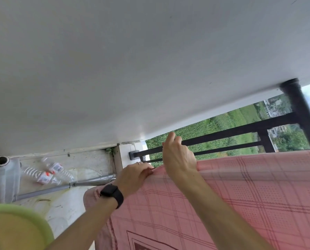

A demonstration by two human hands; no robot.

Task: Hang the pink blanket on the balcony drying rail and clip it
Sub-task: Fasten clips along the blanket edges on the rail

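Head view: where's the blanket [240, 195]?
— Draped over the balcony edge, plaid face hanging down toward us. Its top fold runs just under the black railing [231, 129]; which bar carries it is hidden.
And the left hand [134, 175]?
— At the fold's left end. Its fingers [147, 167] pinch the cloth there, with a thin dark sliver at the tips, too small to name. A black watch [112, 194] sits on that wrist.
The right hand [178, 157]?
— Just beside the left, heel on the fold. Its fingers [172, 139] curl up past the cloth, in front of the bars. Whether they clasp anything, I cannot tell.
Anything else?
— Two bottles [51, 171] lie on the floor [89, 165]; a green basin [24, 213] sits at lower left.
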